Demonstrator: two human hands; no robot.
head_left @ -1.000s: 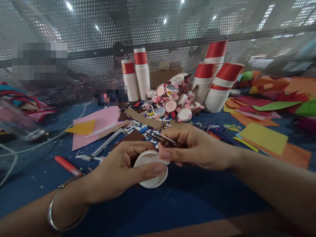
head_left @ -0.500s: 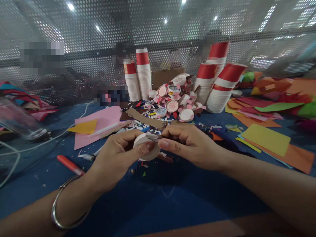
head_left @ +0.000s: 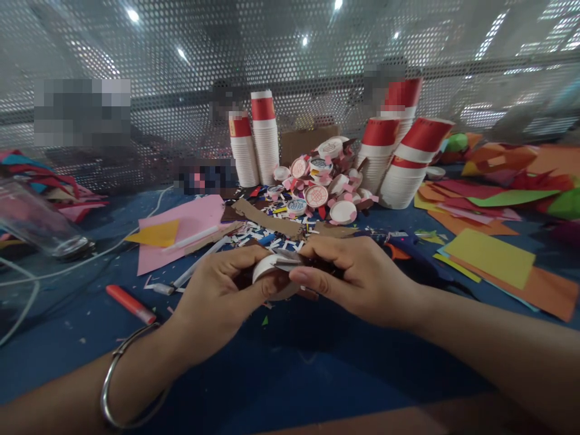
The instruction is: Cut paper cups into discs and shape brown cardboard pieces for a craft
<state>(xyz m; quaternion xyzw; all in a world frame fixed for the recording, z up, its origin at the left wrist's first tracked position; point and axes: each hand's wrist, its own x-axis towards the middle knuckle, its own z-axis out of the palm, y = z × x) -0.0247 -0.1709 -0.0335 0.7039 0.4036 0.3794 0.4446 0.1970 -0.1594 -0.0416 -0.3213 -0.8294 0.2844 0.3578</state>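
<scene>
White paper disc (head_left: 262, 269), held up over the tabletop (head_left: 362, 386), on the near side of the pile of paper discs (head_left: 316, 195). Pinched in the left hand (head_left: 215, 299), with the thumb (head_left: 268, 286) across its front and the other fingers (head_left: 240, 257) behind. Gripped by the fingers of the right hand (head_left: 369, 278): scissors (head_left: 289, 264), handles mostly hidden, blades slightly parted at the disc's rim. Left of the pile, two stacks of paper cups (head_left: 265, 142); right of it, more cup stacks (head_left: 403, 181); nearer and left, pink paper (head_left: 194, 211).

dim, with small glaring overhead lights (head_left: 133, 15)
</scene>
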